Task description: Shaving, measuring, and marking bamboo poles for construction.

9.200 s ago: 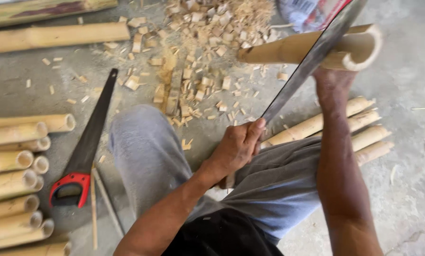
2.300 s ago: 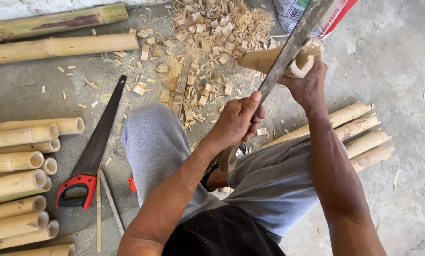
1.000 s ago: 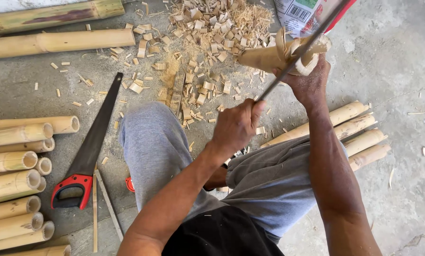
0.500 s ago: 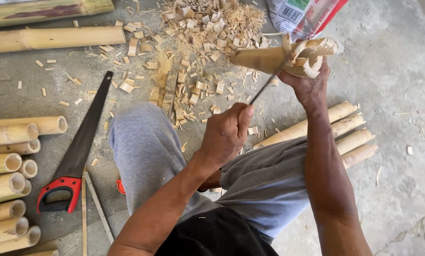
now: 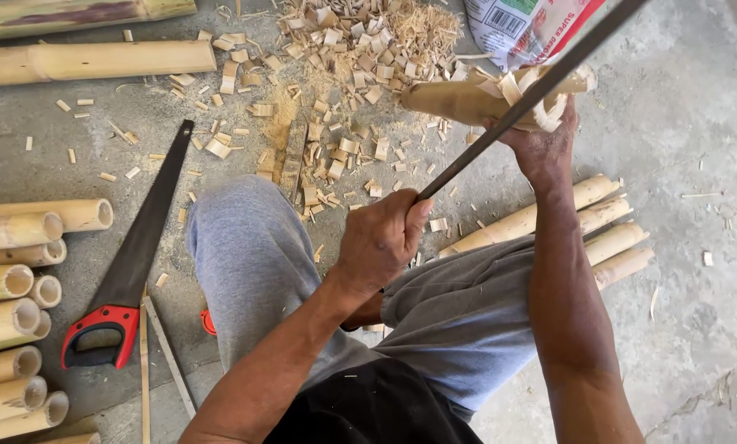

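The bamboo piece (image 5: 467,100) sits gripped in the right hand (image 5: 541,144), just above it, its frayed end turned toward the blade so curls peel away. The left hand (image 5: 381,238) is clenched around the long knife (image 5: 533,90), angling it up across that end.

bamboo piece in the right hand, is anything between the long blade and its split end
Nothing visible is. The long blade, gripped by the left hand, lies right across the frayed, split end of the bamboo piece that the right hand holds up. The curled strips at that end belong to the bamboo itself.
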